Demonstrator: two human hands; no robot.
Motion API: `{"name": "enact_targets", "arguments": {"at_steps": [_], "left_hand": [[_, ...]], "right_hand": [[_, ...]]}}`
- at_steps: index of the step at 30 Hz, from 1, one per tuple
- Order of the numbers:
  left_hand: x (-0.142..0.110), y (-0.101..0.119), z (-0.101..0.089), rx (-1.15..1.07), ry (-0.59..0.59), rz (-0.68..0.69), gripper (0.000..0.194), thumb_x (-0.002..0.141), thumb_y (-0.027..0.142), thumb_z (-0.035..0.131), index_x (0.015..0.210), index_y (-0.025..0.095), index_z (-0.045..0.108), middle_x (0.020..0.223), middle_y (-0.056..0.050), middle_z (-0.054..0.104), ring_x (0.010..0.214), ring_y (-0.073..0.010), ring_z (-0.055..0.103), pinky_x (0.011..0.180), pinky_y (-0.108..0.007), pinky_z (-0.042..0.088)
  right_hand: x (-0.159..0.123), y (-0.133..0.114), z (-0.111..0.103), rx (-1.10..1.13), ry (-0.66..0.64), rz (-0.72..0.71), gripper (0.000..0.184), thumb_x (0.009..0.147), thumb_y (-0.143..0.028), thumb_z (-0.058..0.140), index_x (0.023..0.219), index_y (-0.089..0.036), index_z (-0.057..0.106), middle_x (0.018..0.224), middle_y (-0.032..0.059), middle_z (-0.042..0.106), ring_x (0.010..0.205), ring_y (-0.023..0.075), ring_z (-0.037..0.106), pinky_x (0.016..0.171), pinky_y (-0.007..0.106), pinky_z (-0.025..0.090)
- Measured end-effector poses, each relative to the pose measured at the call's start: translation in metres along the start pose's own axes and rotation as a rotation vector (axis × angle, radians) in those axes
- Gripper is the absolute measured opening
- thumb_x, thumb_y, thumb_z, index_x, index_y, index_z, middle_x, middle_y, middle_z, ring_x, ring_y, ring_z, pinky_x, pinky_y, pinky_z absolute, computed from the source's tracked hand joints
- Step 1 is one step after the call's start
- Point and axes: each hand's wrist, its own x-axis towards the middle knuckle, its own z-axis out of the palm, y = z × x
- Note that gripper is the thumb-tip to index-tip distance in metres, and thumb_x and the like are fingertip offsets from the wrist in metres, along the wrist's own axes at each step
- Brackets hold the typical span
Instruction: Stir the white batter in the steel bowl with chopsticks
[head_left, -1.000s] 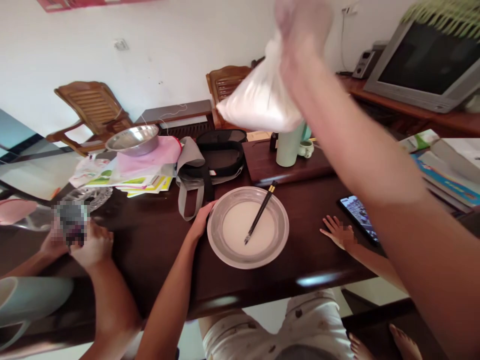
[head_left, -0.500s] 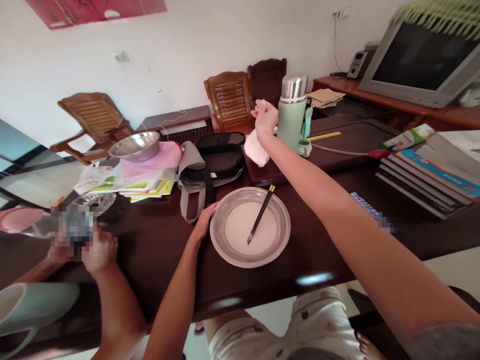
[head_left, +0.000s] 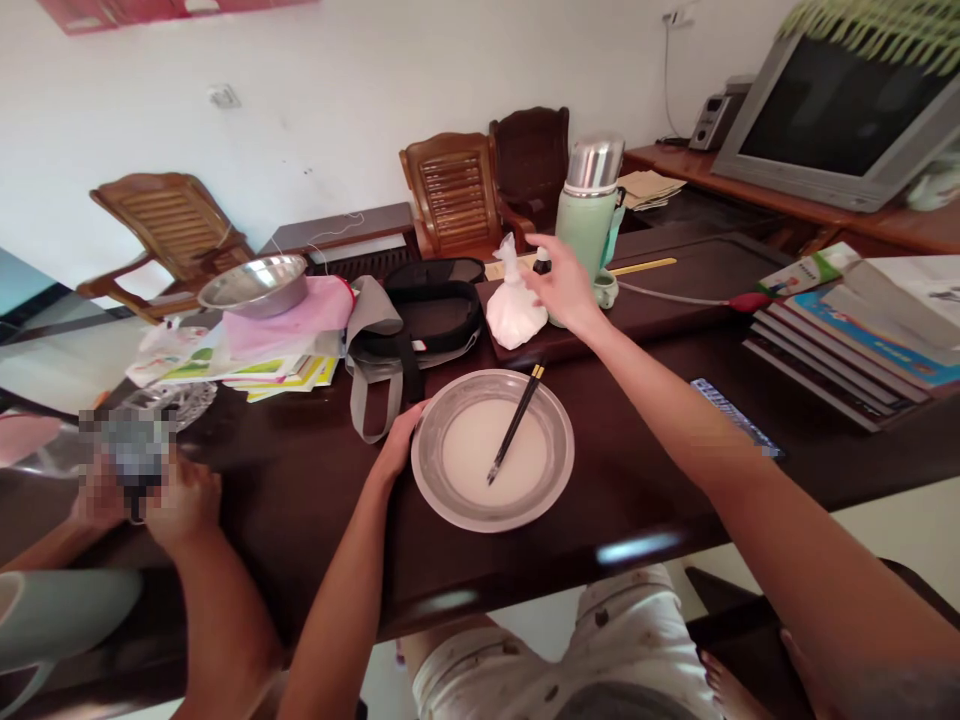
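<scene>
Head view showed the left hand [head_left: 400, 440] against the left rim of a metal bowl [head_left: 430, 455], which stood on the dark table [head_left: 615, 480]. Its fingers lay along the outside of the bowl, touching it; how far they were bent could not be told, since the bowl hid part of them. White liquid [head_left: 469, 465] filled the bottom of the bowl, and a pair of black chopsticks [head_left: 517, 425] leaned in it, their gold ends resting over the far rim.

The right hand [head_left: 559, 283] reached past the bowl, thumb and fingers spread apart and loosely bent, with nothing visibly gripped. Just to its left was a knotted plastic bag [head_left: 517, 315] of something white, upright on the near left part of a raised board [head_left: 697, 262]; whether a fingertip touched the bag could not be told. Behind the hand stood a small dark bottle [head_left: 541, 262], a green thermos [head_left: 583, 225] and a little cup [head_left: 606, 290].

A black-and-grey carrier [head_left: 442, 325] lay left of the bag. Farther left, another person's hands [head_left: 184, 500] held a blurred object. Books [head_left: 825, 360] were stacked at the right.
</scene>
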Motion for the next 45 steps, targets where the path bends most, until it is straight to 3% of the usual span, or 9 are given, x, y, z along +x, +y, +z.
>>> {"name": "enact_targets", "arguments": {"at_steps": [4,8,16,20,28,32,37,42,45], "left_hand": [[0.000,0.000,0.001,-0.027,0.000,-0.023,0.062,0.081,0.060,0.047,0.114,0.011,0.066,0.113,-0.010,0.067,0.114,-0.0316,0.052,0.101,-0.038,0.037],[-0.003,0.003,0.004,-0.061,-0.012,-0.026,0.059,0.080,0.060,0.049,0.108,0.011,0.066,0.107,-0.010,0.068,0.109,-0.0293,0.055,0.093,-0.034,0.041],[-0.005,0.012,0.007,0.017,0.085,0.057,0.031,0.083,0.046,0.052,0.072,0.017,0.052,0.070,0.001,0.051,0.066,-0.0127,0.045,0.063,-0.023,0.038],[-0.005,0.013,0.008,0.018,0.037,0.036,0.037,0.083,0.047,0.052,0.064,0.018,0.042,0.062,0.002,0.038,0.058,-0.0107,0.035,0.055,-0.023,0.032],[-0.007,0.017,0.011,0.042,0.043,0.042,0.042,0.082,0.051,0.053,0.061,0.019,0.036,0.062,0.002,0.036,0.058,-0.0110,0.033,0.054,-0.023,0.031],[-0.008,0.018,0.010,0.049,0.042,0.038,0.043,0.081,0.053,0.052,0.061,0.019,0.037,0.062,0.002,0.036,0.059,-0.0112,0.033,0.055,-0.023,0.032],[-0.007,0.019,0.010,0.062,0.044,0.041,0.044,0.081,0.055,0.052,0.062,0.018,0.038,0.062,0.002,0.036,0.060,-0.0114,0.033,0.055,-0.023,0.032],[-0.009,0.011,0.008,0.100,0.034,0.041,0.040,0.085,0.051,0.048,0.063,0.019,0.038,0.064,0.001,0.038,0.061,-0.0121,0.037,0.058,-0.024,0.035],[-0.011,0.012,0.003,0.180,0.149,0.131,0.032,0.090,0.046,0.042,0.076,0.018,0.049,0.076,-0.002,0.050,0.072,-0.0144,0.046,0.067,-0.025,0.040]], "right_hand": [[-0.076,-0.003,-0.024,0.053,-0.113,0.426,0.035,0.076,-0.044,0.066,0.098,-0.016,0.063,0.082,0.0061,0.068,0.056,0.0132,0.057,0.060,0.030,0.048],[-0.115,0.012,-0.014,0.423,-0.234,0.734,0.036,0.073,-0.042,0.069,0.097,-0.016,0.065,0.092,0.0091,0.070,0.051,0.0079,0.048,0.038,0.020,0.027],[-0.125,-0.012,-0.011,0.927,-0.336,0.566,0.039,0.072,-0.038,0.071,0.107,-0.020,0.065,0.090,0.0049,0.073,0.052,0.0061,0.046,0.044,0.019,0.032],[-0.135,-0.027,-0.014,0.810,-0.546,0.450,0.032,0.079,-0.046,0.064,0.087,-0.016,0.069,0.071,0.0053,0.070,0.053,0.0089,0.052,0.042,0.019,0.033],[-0.135,-0.019,-0.039,0.708,-0.285,0.348,0.050,0.083,-0.061,0.049,0.063,-0.017,0.063,0.044,0.0006,0.050,0.038,0.0096,0.040,0.034,0.022,0.024],[-0.140,-0.021,-0.034,0.680,-0.566,0.306,0.041,0.081,-0.057,0.057,0.071,-0.018,0.068,0.065,0.0061,0.067,0.054,0.0135,0.057,0.043,0.023,0.038],[-0.135,-0.014,-0.039,0.649,-0.173,0.326,0.044,0.083,-0.057,0.054,0.063,-0.018,0.062,0.049,0.0023,0.059,0.037,0.0093,0.040,0.035,0.023,0.028],[-0.139,-0.019,-0.036,0.625,-0.527,0.304,0.035,0.082,-0.051,0.059,0.071,-0.018,0.066,0.067,0.0051,0.067,0.056,0.0133,0.058,0.045,0.023,0.040],[-0.139,-0.019,-0.037,0.576,-0.419,0.250,0.032,0.082,-0.048,0.059,0.075,-0.018,0.068,0.070,0.0044,0.067,0.063,0.0136,0.060,0.052,0.024,0.043]]}}
